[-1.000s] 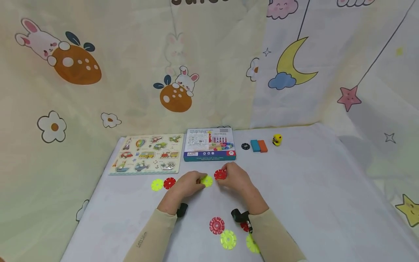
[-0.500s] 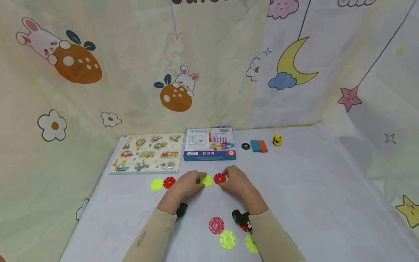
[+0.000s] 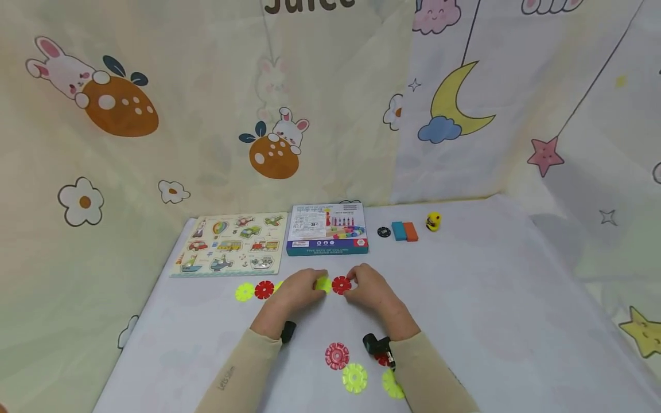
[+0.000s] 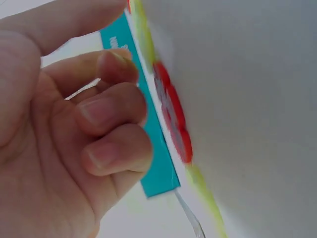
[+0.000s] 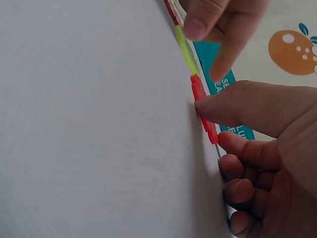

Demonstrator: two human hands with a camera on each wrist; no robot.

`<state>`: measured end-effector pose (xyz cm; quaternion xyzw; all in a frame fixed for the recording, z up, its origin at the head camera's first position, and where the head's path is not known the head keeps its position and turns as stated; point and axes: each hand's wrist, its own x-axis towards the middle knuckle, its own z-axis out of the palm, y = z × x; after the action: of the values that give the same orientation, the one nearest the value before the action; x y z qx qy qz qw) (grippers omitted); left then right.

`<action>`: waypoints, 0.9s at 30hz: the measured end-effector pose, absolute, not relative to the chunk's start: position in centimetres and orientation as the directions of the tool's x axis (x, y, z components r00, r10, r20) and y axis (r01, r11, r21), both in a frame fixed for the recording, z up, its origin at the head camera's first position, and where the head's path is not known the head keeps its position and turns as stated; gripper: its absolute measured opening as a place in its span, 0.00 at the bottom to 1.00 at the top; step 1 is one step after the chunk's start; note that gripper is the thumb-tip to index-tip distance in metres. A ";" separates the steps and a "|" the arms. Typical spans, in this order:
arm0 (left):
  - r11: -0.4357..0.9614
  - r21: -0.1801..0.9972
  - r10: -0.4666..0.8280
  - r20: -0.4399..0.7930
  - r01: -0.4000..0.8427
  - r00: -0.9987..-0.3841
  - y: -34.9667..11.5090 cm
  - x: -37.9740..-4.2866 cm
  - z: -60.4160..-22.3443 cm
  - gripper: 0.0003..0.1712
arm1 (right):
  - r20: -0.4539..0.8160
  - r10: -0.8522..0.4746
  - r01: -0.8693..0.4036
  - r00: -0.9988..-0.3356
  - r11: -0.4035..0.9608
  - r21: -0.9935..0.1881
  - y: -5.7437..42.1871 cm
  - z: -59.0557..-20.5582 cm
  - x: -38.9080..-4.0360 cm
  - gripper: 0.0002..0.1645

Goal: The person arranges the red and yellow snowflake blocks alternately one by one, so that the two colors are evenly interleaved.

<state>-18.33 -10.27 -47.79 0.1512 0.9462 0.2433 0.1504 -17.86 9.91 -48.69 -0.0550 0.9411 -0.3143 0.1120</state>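
A row of flat, notched snowflake discs lies in front of the box. At the left end are a yellow disc and a red disc; my left hand covers the middle. Its thumb and index finger pinch the edges of another yellow snowflake disc. With thumb and index finger, my right hand holds a red snowflake disc at the row's right end. In the right wrist view this red disc lies edge to edge with the yellow one, low at the cloth.
Loose red and yellow discs lie nearer me, some partly under my right forearm. Behind the row are a vehicle puzzle board and a bead box. Further right sit a black chip, two blocks and a yellow toy.
My right hand has lowered the red disc and brought it left against the held yellow disc. My left hand stays at the yellow disc. The head view has shifted slightly.
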 end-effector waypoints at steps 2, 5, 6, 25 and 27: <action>0.833 0.509 0.363 -0.213 0.215 -0.907 -9.6 -18.4 -47.8 0.32 | -0.170 -0.180 -0.040 -0.969 0.792 -0.610 10.0 -48.9 -17.8 0.25; 0.824 0.508 0.395 -0.199 0.250 -0.897 -8.4 -18.8 -48.0 0.32 | -0.149 -0.177 -0.049 -0.973 0.788 -0.613 10.1 -49.1 -17.8 0.24; 0.822 0.505 0.405 -0.192 0.264 -0.894 -8.0 -18.9 -48.1 0.32 | -0.142 -0.181 -0.056 -0.973 0.785 -0.617 10.1 -49.1 -17.9 0.24; 0.778 0.544 0.459 -0.147 0.316 -0.876 -7.9 -19.1 -49.1 0.27 | -0.120 -0.184 -0.070 -0.975 0.779 -0.623 11.0 -46.4 -15.6 0.21; 0.781 0.540 0.458 -0.155 0.313 -0.875 -8.0 -19.2 -49.1 0.27 | -0.128 -0.176 -0.062 -0.976 0.788 -0.612 11.2 -45.7 -14.9 0.20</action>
<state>-19.18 -8.01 -49.09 0.2067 0.9332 0.2582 0.1403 -14.89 11.21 -45.72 -0.0633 0.9413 -0.3193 0.0896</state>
